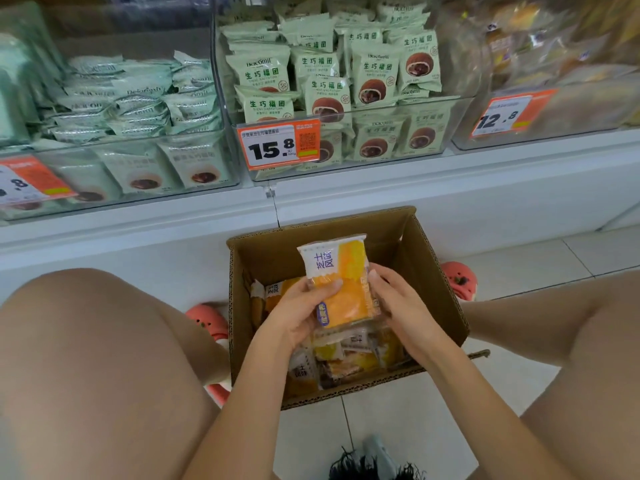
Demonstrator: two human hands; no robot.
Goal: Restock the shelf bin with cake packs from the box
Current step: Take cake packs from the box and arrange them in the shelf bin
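Yellow pack (341, 282) held by both hands, left (294, 315) and right (398, 306), fingers closed on its edges above box (433, 271); lift clear without crushing.

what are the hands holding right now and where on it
Both hands hold one yellow cake pack above the box: left hand on its lower left edge, right hand on its right edge.

Left price tag (29, 181) cut off by edge; right bin (554, 64) contents blurred.
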